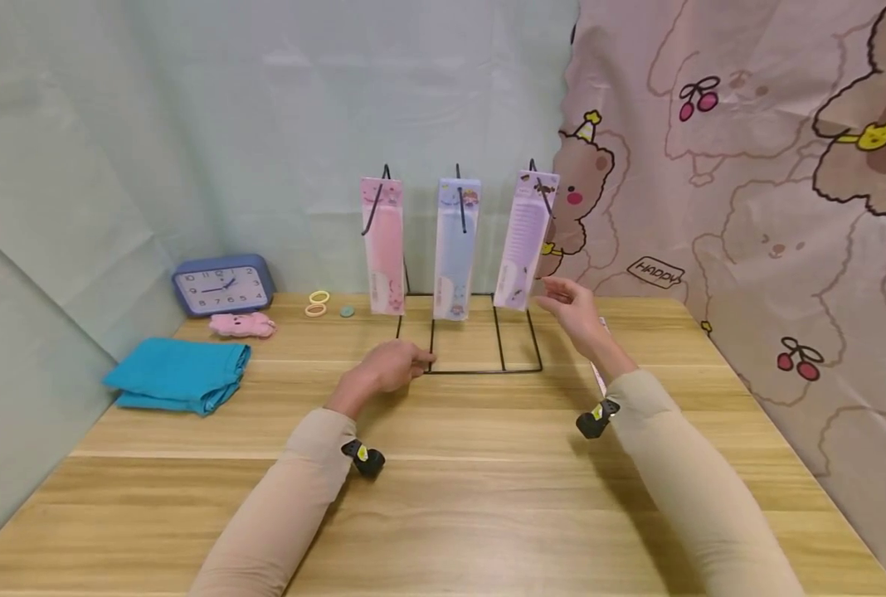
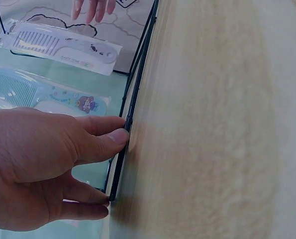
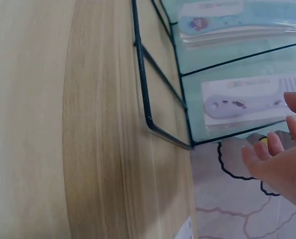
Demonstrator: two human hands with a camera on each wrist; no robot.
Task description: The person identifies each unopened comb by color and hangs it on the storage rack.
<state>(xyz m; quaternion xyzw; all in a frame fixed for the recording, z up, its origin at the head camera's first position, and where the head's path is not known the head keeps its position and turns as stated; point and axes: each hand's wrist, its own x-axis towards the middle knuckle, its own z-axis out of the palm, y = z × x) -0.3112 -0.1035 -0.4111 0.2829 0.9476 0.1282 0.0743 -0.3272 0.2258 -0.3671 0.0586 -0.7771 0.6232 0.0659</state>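
Note:
My left hand pinches the front left corner of a black wire display rack between thumb and fingers, low at the tabletop. Three packaged combs hang from the rack's hooks: a pink comb on the left, a blue comb in the middle and a purple comb on the right, hanging tilted. Just right of the purple comb's lower end is my right hand, its fingers loosely bent around nothing. A small gap separates that hand from the purple comb in the right wrist view.
At the back left stand a blue clock, a pink plush toy and a folded blue cloth. Hair ties and a small green disc lie left of the rack. A flat printed item is partly hidden under my right forearm.

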